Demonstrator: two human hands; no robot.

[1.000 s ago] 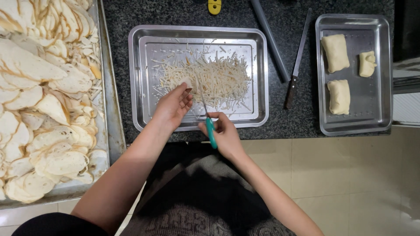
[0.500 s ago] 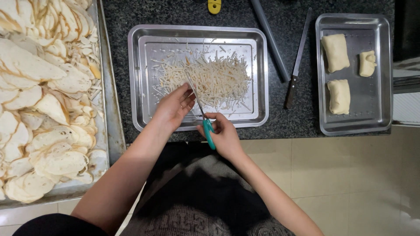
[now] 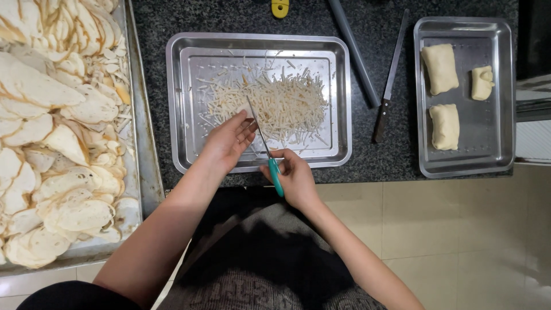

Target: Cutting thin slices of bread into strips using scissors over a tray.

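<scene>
Your right hand [image 3: 293, 178] grips the teal-handled scissors [image 3: 263, 143] at the middle tray [image 3: 189, 63], left hand [image 3: 228, 140] loosely curled beside the blades — a fair heap of cut strips [image 3: 281, 103] done, the big tray of flatbread pieces [image 3: 57, 126] left — judged barely dented.

Kitchen: granite counter [image 3: 367, 166], steel trays [image 3: 189, 69], dough pieces [image 3: 439, 69], knife [image 3: 390, 74].

What I count on my counter

Three metal trays: a big one [image 3: 138, 143] heaped with flat pieces, a middle one [image 3: 183, 103] of shreds, a right one [image 3: 505, 92] holding three dough rolls [image 3: 439, 69]. Two knives: one teal-handled [image 3: 270, 155], one dark-handled [image 3: 389, 86].
</scene>
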